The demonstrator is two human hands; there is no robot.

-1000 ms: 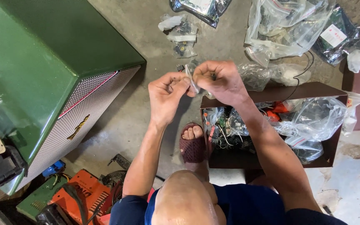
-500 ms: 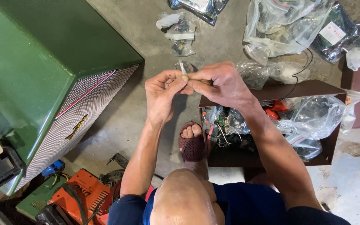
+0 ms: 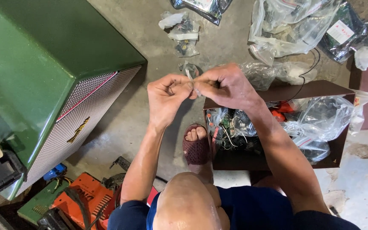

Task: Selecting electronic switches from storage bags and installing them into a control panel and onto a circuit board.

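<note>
Both hands meet in front of the person's chest, above the bare concrete floor [image 3: 150, 38]. The left hand [image 3: 167, 98] is curled, its thumb and forefinger pinched together on a small, thin pale strip [image 3: 190, 76] — too small to tell what it is made of. The right hand [image 3: 224, 87] closes on the same piece from the other side, fingertips pressed against those of the left, so the two hands touch right at the strip. Its upper end pokes out just above the knuckles.

Below the hands, one foot in a dark red perforated slipper [image 3: 196, 147] rests on the floor, just beside a shallow brown cardboard box [image 3: 277, 91]. That box is filled with clear plastic bags, tangled wires and small electronic boards [image 3: 235, 127]; an orange part shows among them.

To the left stands a large green cabinet with a pale woven grille front [image 3: 43, 85], tilted in the view, a red line running across the grille. At its foot, near the bottom edge, lie an orange tool case [image 3: 81, 198] and a green circuit board [image 3: 39, 204].

Farther out on the floor, beyond the hands, several clear plastic bags of small parts [image 3: 182, 32] are scattered, and a bigger heap of crumpled transparent bags [image 3: 290, 25] lies toward the top right — one dark packet with a white label [image 3: 341, 32] sits among them.
</note>
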